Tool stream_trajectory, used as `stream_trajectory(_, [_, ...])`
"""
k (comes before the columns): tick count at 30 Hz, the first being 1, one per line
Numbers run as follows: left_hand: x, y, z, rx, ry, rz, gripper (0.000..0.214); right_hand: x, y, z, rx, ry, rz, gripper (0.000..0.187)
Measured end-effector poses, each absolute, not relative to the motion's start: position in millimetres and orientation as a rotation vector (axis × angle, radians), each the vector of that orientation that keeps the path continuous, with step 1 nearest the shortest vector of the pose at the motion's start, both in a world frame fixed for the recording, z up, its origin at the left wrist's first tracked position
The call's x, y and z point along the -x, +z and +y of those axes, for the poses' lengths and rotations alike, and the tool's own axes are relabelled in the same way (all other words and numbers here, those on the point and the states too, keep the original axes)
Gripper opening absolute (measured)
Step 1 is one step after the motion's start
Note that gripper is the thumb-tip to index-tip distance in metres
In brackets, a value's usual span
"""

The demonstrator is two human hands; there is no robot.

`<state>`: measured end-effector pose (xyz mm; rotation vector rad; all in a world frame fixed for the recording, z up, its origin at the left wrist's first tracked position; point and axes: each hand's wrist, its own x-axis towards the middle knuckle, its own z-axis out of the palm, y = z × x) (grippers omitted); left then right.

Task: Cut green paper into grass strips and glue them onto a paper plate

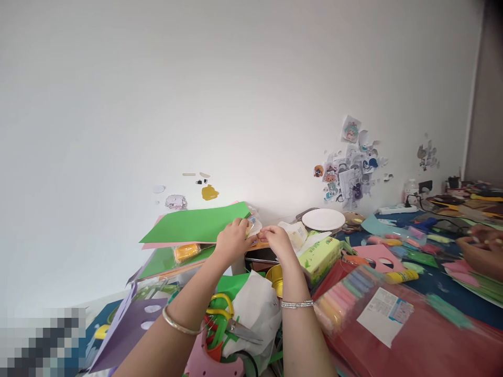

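My left hand (231, 242) and my right hand (277, 241) reach forward over a cluttered craft table, each with a bracelet on its wrist. Both hands pinch a small clear plastic packet (254, 226) with something pale yellow inside, held between them at the edge of a green paper sheet (196, 224). The left fingers are curled round the packet's left side. The right fingertips are pressed together at its right end. Under my forearms lie yellow-handled scissors (220, 310) and crumpled white paper (255, 309).
A green tissue pack (319, 255), a gold tin (275, 277), a box of coloured clay sticks (349, 293) and red sheets (424, 340) lie to the right. A white plate (323, 219) stands by the wall. Another person's hands (481, 242) work at the far right.
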<state>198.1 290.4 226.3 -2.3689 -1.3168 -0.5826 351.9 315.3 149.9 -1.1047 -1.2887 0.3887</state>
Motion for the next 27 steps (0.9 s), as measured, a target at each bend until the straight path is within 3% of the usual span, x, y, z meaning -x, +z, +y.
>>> stream_trajectory(11, [-197.2,221.0,286.0,2.359,-0.598,-1.289,0.047,-349.7,146.1,318.6,1.081,0.470,-1.316,0.024])
stream_trajectory(16, [-198.1,220.9,287.8,2.367,-0.594,-1.289,0.040,-349.8,144.6,324.1,1.116,0.482,-1.320,0.017])
stream_trajectory(27, [-198.8,221.8,289.0,2.389,-0.580,-1.313,0.037,-352.2,144.7,315.5,1.172,0.464,-1.348,0.028])
